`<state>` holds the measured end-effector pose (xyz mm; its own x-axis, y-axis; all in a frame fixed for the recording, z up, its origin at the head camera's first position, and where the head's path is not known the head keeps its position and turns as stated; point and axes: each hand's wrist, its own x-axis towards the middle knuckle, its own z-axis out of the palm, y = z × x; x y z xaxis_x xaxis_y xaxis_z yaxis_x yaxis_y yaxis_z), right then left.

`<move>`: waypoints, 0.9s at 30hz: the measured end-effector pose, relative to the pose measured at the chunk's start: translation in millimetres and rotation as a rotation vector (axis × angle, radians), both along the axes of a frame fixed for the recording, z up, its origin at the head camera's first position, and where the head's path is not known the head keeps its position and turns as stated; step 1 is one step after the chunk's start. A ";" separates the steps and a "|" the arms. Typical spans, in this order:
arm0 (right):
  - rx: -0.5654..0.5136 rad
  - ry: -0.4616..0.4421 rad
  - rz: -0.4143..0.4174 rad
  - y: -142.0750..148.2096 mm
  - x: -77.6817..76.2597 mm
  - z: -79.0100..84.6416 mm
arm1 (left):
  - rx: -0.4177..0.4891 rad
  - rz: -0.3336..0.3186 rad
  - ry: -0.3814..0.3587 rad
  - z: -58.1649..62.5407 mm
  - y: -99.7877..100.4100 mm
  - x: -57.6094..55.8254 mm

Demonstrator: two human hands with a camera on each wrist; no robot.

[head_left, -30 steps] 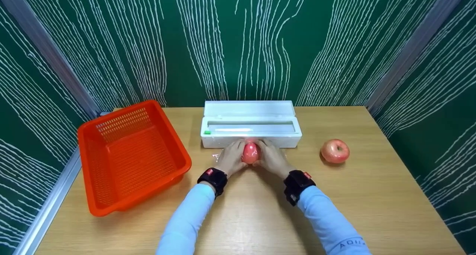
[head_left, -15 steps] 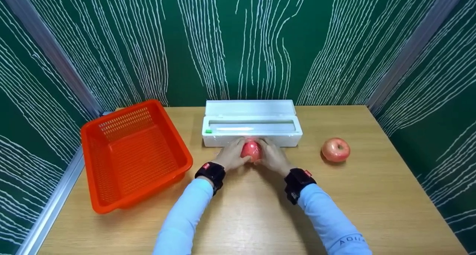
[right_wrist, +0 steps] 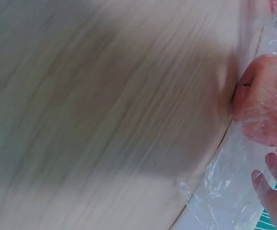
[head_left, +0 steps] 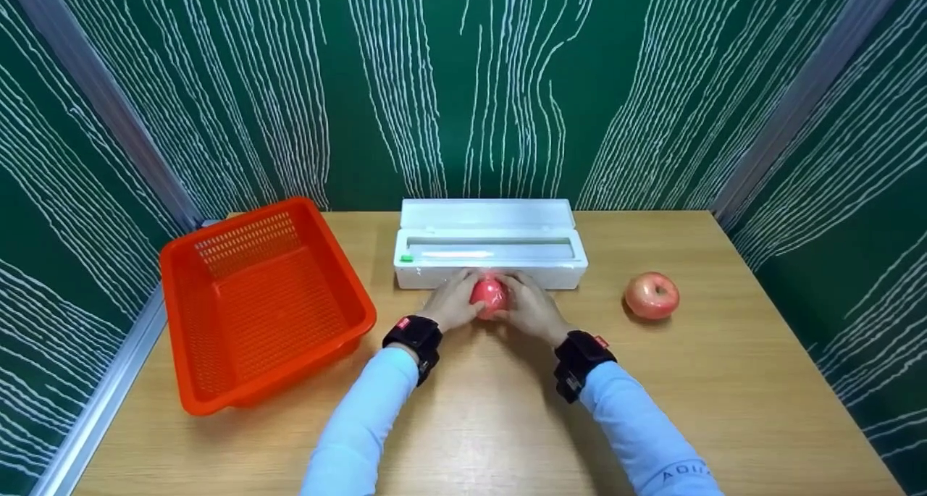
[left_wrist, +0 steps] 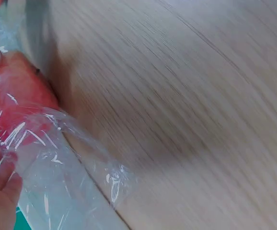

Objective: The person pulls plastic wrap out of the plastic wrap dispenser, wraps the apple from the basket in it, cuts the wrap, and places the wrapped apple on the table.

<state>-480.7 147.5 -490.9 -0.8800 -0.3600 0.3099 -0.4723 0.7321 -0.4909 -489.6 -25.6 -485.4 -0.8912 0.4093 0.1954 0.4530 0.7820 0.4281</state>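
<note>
Between my two hands, in the head view, is a red apple (head_left: pixel 489 295) under shiny clear cling film. My left hand (head_left: pixel 452 305) curves round its left side, thumb on the near face. From the other side my right hand (head_left: pixel 534 310) holds it, fingers reaching to the back. Both wrist views show the film (left_wrist: pixel 114 187) drawn over the fruit and trailing in loose creases beside it. Fingers (right_wrist: pixel 272 177) appear through or behind the film in the right wrist view. Right behind the apple stands a white cling film box (head_left: pixel 427 276), lid up.
A second apple (head_left: pixel 652 295) rests on the wooden table (head_left: pixel 478 416), to the right. On the left is an orange perforated basket (head_left: pixel 268 315). Green panels with white wavy lines (head_left: pixel 463 83) stand round the table's back and sides. The box carries a green slider (head_left: pixel 407 258).
My left hand has shifted a little and its thumb now lies across the apple's near side. The film edge that showed left of that hand is no longer visible. My right hand stays nearly still.
</note>
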 end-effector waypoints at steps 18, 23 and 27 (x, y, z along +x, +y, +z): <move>-0.003 -0.113 -0.020 2.4 8.8 -8.2 | 0.000 -0.029 -0.078 0.1 1.0 13.4; -0.013 -0.131 -0.023 1.7 9.2 -5.8 | 0.006 -0.032 -0.088 3.6 -0.5 15.5; -0.044 -0.158 -0.022 3.9 11.4 -3.2 | -0.073 -0.063 -0.187 23.9 -7.1 22.9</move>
<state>-469.4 151.4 -494.1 -0.9266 -0.3291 0.1819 -0.3706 0.7173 -0.5900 -466.7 -32.7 -461.5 -0.8816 0.4720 -0.0030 0.4197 0.7868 0.4525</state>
